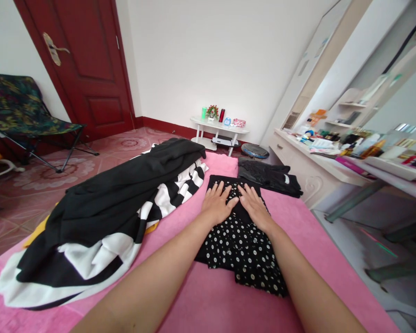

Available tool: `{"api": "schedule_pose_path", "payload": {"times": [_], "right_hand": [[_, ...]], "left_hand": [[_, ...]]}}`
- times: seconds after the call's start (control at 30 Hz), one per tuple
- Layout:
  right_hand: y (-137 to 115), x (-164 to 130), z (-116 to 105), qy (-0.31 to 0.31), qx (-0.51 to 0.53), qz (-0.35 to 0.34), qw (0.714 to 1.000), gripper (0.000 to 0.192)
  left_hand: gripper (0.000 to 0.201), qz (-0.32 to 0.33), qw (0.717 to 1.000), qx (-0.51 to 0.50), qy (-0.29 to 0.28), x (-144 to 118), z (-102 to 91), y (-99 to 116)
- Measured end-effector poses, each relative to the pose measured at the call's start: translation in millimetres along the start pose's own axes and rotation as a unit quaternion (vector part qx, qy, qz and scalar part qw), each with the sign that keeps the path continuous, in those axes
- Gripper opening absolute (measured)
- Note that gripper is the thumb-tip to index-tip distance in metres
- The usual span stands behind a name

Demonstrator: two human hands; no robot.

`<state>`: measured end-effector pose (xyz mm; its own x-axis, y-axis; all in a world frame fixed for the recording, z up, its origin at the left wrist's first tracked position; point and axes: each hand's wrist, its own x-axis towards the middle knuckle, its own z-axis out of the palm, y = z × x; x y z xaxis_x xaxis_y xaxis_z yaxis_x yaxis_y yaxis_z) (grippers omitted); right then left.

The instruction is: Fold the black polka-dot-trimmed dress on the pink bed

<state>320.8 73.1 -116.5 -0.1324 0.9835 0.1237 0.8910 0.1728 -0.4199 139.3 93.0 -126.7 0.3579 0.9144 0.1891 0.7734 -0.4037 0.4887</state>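
Observation:
A black garment with white dots [241, 240] lies partly folded on the pink bed cover [308, 240], over a plain black cloth [217, 179]. My left hand [217, 203] rests flat on its upper left part, fingers spread. Flat on the upper right part is my right hand [254, 206], its fingers also stretched out. The two thumbs point toward each other, with dotted fabric showing between them. The garment's lower right corner hangs out toward my right forearm. Neither hand grips the cloth.
To the left lies a heap of clothes with a black garment [121, 194] and a black-and-white piece [173, 194]. Folded black clothing [270, 175] sits beyond the right hand. A cluttered dressing table [298, 157] stands right, a small white table [222, 125] ahead, a folding chair [24, 106] left.

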Motion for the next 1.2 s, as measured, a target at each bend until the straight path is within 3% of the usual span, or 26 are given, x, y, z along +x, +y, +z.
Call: {"api": "schedule_pose_path", "payload": {"times": [0.13, 0.53, 0.83, 1.03, 1.2], "right_hand": [[2, -12, 3, 0.022, -0.007, 0.017, 1.0, 0.065], [20, -71, 8, 0.039, -0.002, 0.029, 0.999, 0.069], [22, -96, 9, 0.079, 0.05, 0.044, 0.995, 0.063], [18, -98, 7, 0.101, 0.082, 0.052, 0.99, 0.061], [17, -99, 5, 0.111, 0.103, 0.05, 0.987, 0.058]], "left_hand": [[0.075, 0.002, 1.0, 0.004, -0.031, -5, -5.2, -8], [0.074, 0.107, 0.992, 0.03, -0.057, -27, -15.3, -29], [0.057, 0.116, 0.989, 0.037, -0.086, -81, -34.7, -43], [0.048, 0.183, 0.98, 0.055, -0.047, -128, -57.1, -32], [0.04, 0.269, 0.963, 0.018, -0.009, -145, -71.7, -10]]}}
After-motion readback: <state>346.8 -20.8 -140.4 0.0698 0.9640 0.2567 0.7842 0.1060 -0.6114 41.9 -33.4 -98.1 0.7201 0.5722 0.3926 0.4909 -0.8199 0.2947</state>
